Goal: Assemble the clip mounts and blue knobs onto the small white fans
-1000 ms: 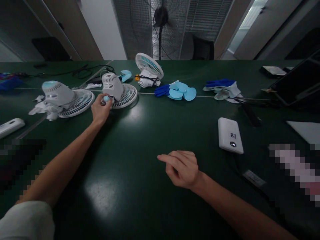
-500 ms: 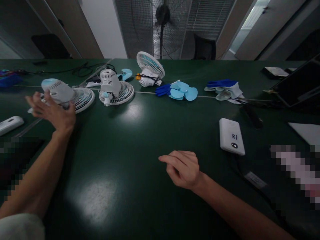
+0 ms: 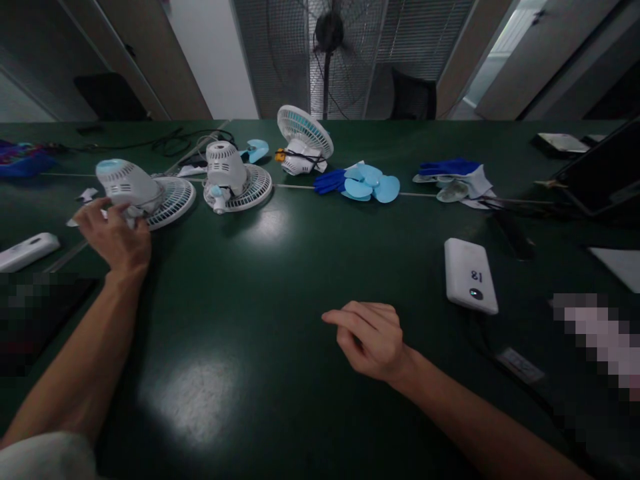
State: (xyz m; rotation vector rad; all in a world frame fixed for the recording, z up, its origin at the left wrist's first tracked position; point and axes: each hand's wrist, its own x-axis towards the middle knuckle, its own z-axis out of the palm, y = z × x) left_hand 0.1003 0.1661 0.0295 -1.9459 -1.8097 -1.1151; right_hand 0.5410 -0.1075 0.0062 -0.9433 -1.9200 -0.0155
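Observation:
At the left, my left hand (image 3: 116,233) is at the near side of a white fan (image 3: 131,187) that lies with its grille on the green table (image 3: 280,280). Its fingers are bent and apart around the fan's lower part; whether they grip it is unclear. My right hand (image 3: 373,337) rests over the middle of the table, fingers curled and index finger pointing left, with nothing visible in it. A second white fan (image 3: 225,167) lies grille-down to the right of the first. Farther back, a third fan (image 3: 303,140) has its grille tilted up.
Light blue fan blades (image 3: 371,183) lie by a blue glove (image 3: 330,181). More gloves (image 3: 455,177) are at the right, behind a white power bank (image 3: 470,275) with a cable. A white device (image 3: 30,251) lies far left. A dark screen (image 3: 600,167) stands right.
My left hand has drawn closer to the first fan's lower part, and its fingers have bent inward. My right hand keeps its pose. The view has shifted slightly.

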